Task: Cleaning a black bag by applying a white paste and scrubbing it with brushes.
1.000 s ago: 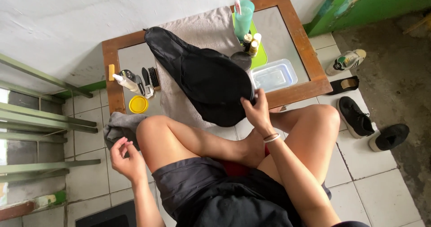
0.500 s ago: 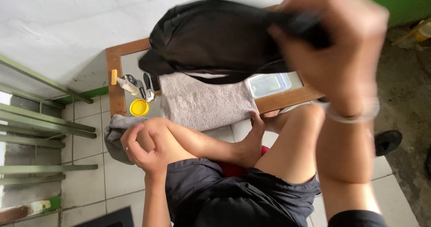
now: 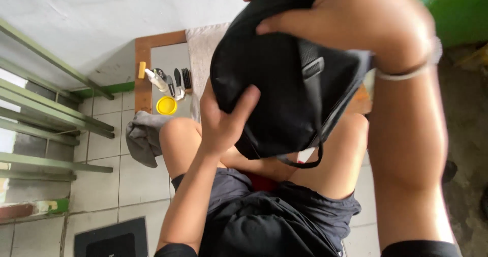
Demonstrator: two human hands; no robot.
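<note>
A black bag (image 3: 284, 79) with a strap and a plastic buckle is lifted up close in front of me, above my knees. My right hand (image 3: 356, 18) grips its top edge, a thin band around the wrist. My left hand (image 3: 223, 117) presses against the bag's left side with the thumb spread over the fabric. Below are my bare knees and dark shorts. The bag hides most of the low table behind it.
A low wooden-framed table (image 3: 143, 58) stands by the white wall, with a grey towel (image 3: 201, 48), brushes (image 3: 183, 79), a small bottle (image 3: 156, 79) and a yellow lid (image 3: 166, 105). A grey cloth (image 3: 142, 137) lies on the tiled floor. Green rails (image 3: 51, 109) stand at left.
The bag came off the table and rose close to the camera. My left hand moved from my knee onto the bag's side.
</note>
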